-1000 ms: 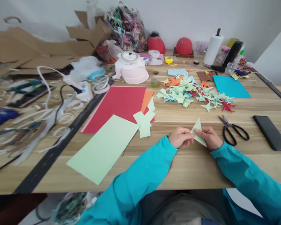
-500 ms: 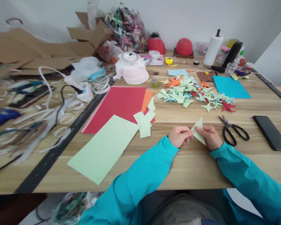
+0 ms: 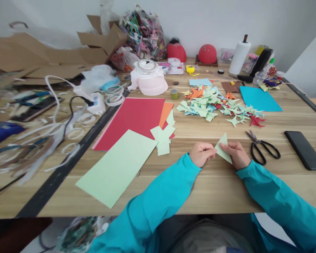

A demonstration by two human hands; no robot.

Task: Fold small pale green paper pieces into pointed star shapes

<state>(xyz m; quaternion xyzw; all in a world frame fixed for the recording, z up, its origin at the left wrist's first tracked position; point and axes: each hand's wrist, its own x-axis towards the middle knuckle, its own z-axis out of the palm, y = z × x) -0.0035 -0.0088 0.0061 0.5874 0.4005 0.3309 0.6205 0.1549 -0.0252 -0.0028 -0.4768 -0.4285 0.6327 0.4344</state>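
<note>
Both hands meet over the near middle of the wooden table [image 3: 226, 186]. My left hand [image 3: 202, 154] pinches the left edge of a pale green folded paper triangle [image 3: 222, 147], fingers closed. My right hand [image 3: 237, 154] grips the same triangle from the right, fingers curled on it. The triangle's tip points up and away from me. Both arms wear teal sleeves.
Black scissors [image 3: 263, 147] and a black phone [image 3: 304, 149] lie right of my hands. A pile of folded paper shapes [image 3: 216, 103] sits beyond. Pale green sheet [image 3: 118, 165], green offcuts [image 3: 163, 135], red sheet [image 3: 133, 117] and blue sheet [image 3: 260, 98] lie flat. Clutter, cardboard and tape rolls fill the left.
The hands and the green triangle have barely shifted; the triangle is held slightly more upright than one second ago. Nothing was let go or picked up.
</note>
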